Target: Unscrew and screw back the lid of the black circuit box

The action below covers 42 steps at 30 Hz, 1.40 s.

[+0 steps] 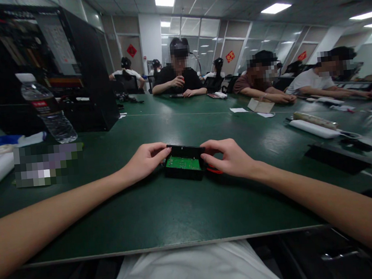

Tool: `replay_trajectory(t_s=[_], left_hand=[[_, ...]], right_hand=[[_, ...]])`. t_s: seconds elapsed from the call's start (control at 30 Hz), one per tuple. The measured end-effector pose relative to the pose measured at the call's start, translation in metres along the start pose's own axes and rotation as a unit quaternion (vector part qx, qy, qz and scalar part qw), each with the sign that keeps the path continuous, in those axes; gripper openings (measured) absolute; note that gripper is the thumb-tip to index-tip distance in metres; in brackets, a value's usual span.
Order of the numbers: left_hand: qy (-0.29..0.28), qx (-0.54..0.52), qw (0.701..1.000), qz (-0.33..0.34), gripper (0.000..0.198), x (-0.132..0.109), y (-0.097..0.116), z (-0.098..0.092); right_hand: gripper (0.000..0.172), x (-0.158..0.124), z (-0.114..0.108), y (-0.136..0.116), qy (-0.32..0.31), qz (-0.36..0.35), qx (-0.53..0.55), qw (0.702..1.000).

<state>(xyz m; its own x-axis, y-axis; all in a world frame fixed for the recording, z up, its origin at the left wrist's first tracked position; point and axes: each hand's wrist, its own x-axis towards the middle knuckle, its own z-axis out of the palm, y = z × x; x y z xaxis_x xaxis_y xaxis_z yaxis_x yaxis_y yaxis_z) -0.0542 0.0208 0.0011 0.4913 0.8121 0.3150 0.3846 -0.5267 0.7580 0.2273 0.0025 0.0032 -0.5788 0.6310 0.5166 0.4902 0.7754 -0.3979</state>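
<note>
While my left hand (pixel 145 160) pinches one end of a small black plastic case (pixel 185 174), its fingers (pixel 161 152) curled narrow against the rim, my right hand (pixel 229 157) grips the opposite end the same way. Between both sets of fingers the case lies open-topped on the dark green surface (pixel 179 214), with a green circuit board (pixel 183 162) showing inside. A thin red strand (pixel 214 171) peeks out just under my right fingers. Well beyond my left fingers, a clear plastic water bottle (pixel 48 110) stands beside a large black box (pixel 85 70).
</note>
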Motion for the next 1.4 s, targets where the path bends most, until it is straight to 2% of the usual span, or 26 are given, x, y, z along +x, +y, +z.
replay_trajectory(t_s=[0.53, 0.7, 0.87, 1.0, 1.1, 1.2, 1.27, 1.37, 1.4], left_hand=[[-0.001, -0.029, 1.000, -0.007, 0.037, 0.001, -0.004, 0.002], [0.001, -0.070, 0.997, -0.007, 0.039, 0.001, -0.003, 0.003], [0.046, -0.120, 0.991, 0.027, 0.059, 0.000, -0.005, 0.000], [0.069, -0.162, 0.984, 0.025, 0.077, 0.001, -0.014, -0.001], [0.055, -0.198, 0.978, 0.031, 0.101, 0.006, -0.027, -0.001], [0.018, -0.226, 0.974, 0.021, 0.124, 0.014, -0.035, -0.003], [-0.004, -0.245, 0.969, -0.018, 0.120, 0.018, -0.033, -0.008], [-0.027, -0.304, 0.948, -0.088, 0.087, 0.020, -0.023, -0.017], [-0.018, -0.323, 0.941, -0.102, 0.069, 0.020, -0.021, -0.020]], right_hand=[[0.020, 0.000, 0.000, 0.001, -0.014, 0.020, 0.011, 1.000], [0.024, 0.001, 0.000, 0.002, -0.011, 0.024, 0.004, 1.000], [0.037, 0.002, -0.001, 0.005, 0.001, 0.034, 0.003, 0.999], [0.040, 0.001, -0.002, 0.012, 0.032, 0.011, 0.015, 0.999], [0.047, 0.001, -0.002, 0.017, 0.046, 0.002, 0.023, 0.999], [0.052, 0.002, -0.003, 0.021, 0.047, 0.005, 0.034, 0.998], [0.048, 0.002, -0.005, 0.021, 0.052, 0.012, 0.048, 0.997], [0.032, 0.003, -0.009, 0.020, 0.079, 0.024, 0.082, 0.993], [0.035, 0.004, -0.010, 0.020, 0.097, 0.026, 0.089, 0.991]])
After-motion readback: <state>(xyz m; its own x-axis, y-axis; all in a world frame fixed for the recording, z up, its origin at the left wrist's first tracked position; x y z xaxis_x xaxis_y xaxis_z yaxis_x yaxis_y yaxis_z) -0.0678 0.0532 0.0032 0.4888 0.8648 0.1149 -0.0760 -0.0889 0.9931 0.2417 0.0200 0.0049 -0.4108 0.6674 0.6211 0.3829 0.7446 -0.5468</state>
